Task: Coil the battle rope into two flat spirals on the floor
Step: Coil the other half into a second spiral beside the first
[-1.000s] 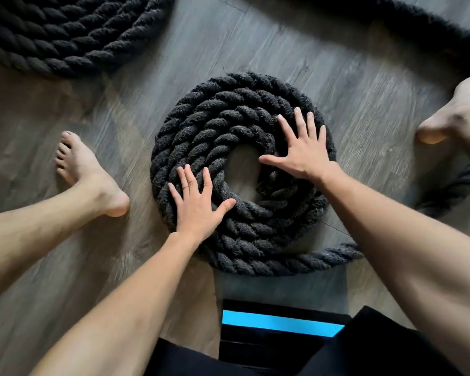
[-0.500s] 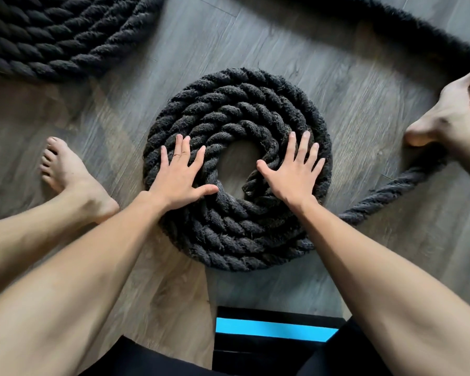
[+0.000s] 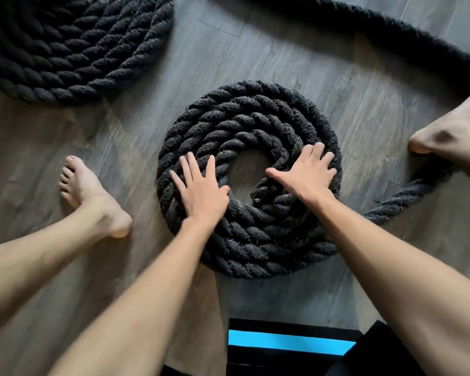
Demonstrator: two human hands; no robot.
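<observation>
Soft daylight fell across the grey wood-plank floor (image 3: 296,55), leaving gentle shadows beneath the thick black twisted rope (image 3: 244,109). Wide-angle distortion stretched the frame's edges, and slight motion blur softened the forearms and rope fibres.

We have one spiral (image 3: 248,109) on the floor (image 3: 310,55) between our feet, our left hand (image 3: 201,191) and right hand (image 3: 307,175) flat on it. A second spiral (image 3: 73,47) lies behind to the left; loose rope (image 3: 399,202) trails right.

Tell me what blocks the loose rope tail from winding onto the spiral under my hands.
The right foot rests on the tail right of the spiral; otherwise nothing visible blocks it.
</observation>
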